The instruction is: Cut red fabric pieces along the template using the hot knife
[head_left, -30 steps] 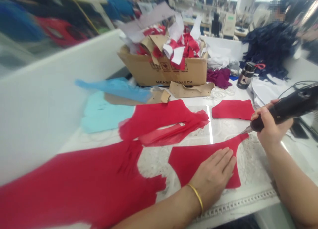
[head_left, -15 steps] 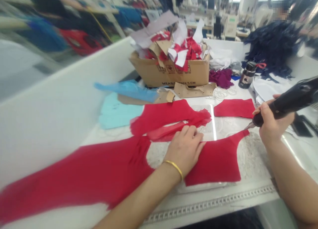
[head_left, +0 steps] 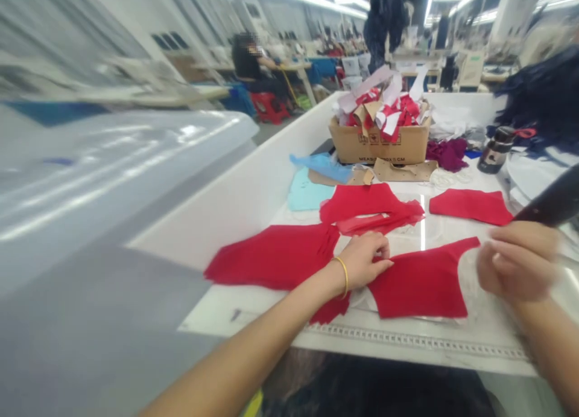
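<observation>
My left hand [head_left: 365, 257] rests on the left end of a cut red fabric piece [head_left: 425, 284]. Its thumb is apart from its bent fingers, and a gold bangle circles the wrist. To the right of that piece, my right hand [head_left: 515, 260] is raised and blurred, with curled fingers; whether anything is between them is hidden. Just behind and above it shows a black handheld tool [head_left: 554, 197], its near end hidden by the hand. A larger stack of red fabric [head_left: 271, 254] lies to the left, and more red pieces [head_left: 362, 203] lie behind.
A cardboard box [head_left: 380, 145] full of red and white scraps stands at the back. A black bottle [head_left: 495, 151], purple cloth [head_left: 447, 154] and light-blue fabric [head_left: 312, 190] lie around it. A measuring tape [head_left: 420, 340] runs along the front edge. A white side wall [head_left: 239, 194] borders the left.
The view has swung left and widened. My right hand, earlier wrapped round the black tool, now shows curled below it. My left hand stays on the red piece, its thumb farther from the fingers.
</observation>
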`<state>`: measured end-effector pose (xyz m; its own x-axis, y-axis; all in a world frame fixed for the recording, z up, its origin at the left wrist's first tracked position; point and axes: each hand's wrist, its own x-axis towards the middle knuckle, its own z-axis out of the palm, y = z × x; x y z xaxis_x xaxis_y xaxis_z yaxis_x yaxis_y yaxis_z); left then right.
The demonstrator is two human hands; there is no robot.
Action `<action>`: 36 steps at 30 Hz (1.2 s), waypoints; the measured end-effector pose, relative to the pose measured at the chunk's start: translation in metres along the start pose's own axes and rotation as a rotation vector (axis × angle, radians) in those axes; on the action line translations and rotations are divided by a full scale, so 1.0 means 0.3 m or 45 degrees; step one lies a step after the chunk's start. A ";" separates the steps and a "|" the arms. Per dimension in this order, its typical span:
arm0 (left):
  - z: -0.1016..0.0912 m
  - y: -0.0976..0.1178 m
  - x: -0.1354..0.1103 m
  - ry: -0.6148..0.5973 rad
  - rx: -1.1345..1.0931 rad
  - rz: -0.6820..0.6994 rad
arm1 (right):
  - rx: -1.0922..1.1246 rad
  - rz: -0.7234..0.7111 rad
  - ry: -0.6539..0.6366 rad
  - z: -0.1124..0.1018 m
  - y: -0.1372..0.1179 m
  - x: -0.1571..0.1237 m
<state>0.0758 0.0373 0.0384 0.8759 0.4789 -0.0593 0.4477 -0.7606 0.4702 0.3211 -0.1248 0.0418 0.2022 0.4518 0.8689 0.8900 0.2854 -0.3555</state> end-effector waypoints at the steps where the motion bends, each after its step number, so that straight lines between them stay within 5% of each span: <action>1: -0.009 0.000 -0.013 -0.005 -0.029 -0.001 | -0.052 -0.228 -0.117 0.035 -0.012 0.000; 3: -0.028 0.002 -0.041 0.000 -0.074 -0.001 | -0.214 -0.367 -0.387 0.103 -0.026 0.000; 6: -0.056 0.004 -0.086 0.031 -0.096 0.002 | -0.437 -0.237 -0.750 0.156 0.003 -0.026; 10: -0.097 -0.011 -0.123 0.110 -0.026 0.005 | -0.500 -0.168 -0.955 0.153 0.100 -0.084; 14: -0.179 -0.055 -0.144 0.249 0.179 0.004 | -0.401 -0.321 -0.760 0.154 0.096 -0.042; 17: -0.267 -0.103 -0.186 0.409 0.368 -0.021 | -0.303 -0.348 -0.530 0.176 -0.024 0.046; 21: -0.340 -0.207 -0.295 0.715 0.820 -0.092 | -0.135 -0.410 -0.448 0.263 -0.231 0.109; 25: -0.292 -0.346 -0.418 0.829 1.141 -0.175 | -0.049 -0.528 -0.519 0.398 -0.373 0.053; 29: -0.174 -0.460 -0.501 0.734 1.161 -0.224 | -0.020 -0.589 -0.880 0.478 -0.423 -0.028; 33: -0.102 -0.515 -0.538 0.661 1.142 -0.283 | 0.105 -0.596 -1.142 0.445 -0.389 -0.043; 36: -0.100 -0.512 -0.545 0.653 1.125 -0.308 | 0.126 -0.546 -1.179 0.380 -0.300 -0.029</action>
<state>-0.1417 0.0890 0.0022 0.6565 0.6323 0.4114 0.7538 -0.5699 -0.3270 0.1926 -0.0581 0.0269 -0.5575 0.7585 0.3374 0.7670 0.6261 -0.1403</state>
